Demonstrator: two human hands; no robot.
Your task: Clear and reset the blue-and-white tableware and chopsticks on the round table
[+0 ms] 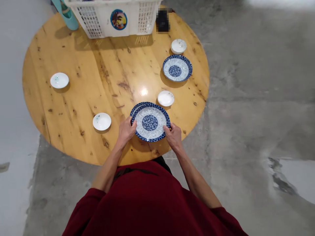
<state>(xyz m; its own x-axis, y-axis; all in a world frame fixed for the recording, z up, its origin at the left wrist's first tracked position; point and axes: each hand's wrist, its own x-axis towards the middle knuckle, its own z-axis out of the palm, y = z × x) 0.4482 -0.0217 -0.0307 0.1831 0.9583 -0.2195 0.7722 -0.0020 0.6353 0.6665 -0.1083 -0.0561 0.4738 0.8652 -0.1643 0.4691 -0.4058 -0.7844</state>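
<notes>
Two blue-and-white patterned plates [150, 123], one overlapping the other, are held over the near part of the round wooden table. My left hand [127, 131] grips their left rims, thumb on top. On the right side, my right hand [173, 135] pinches the rim with its thumb over the upper plate; the lower plate is mostly hidden. Just beyond the plates is a small white dish [165, 98]. Another white dish [102, 121] lies to the left of my left hand.
The round wooden table [88, 75] also bears a matching blue-rimmed plate [177, 68], a small white bowl [178, 46] behind it, and a white dish [59, 80] far left. A white plastic basket [130, 24] stands at the back, between a teal holder [70, 21] and a blurred black object [162, 21].
</notes>
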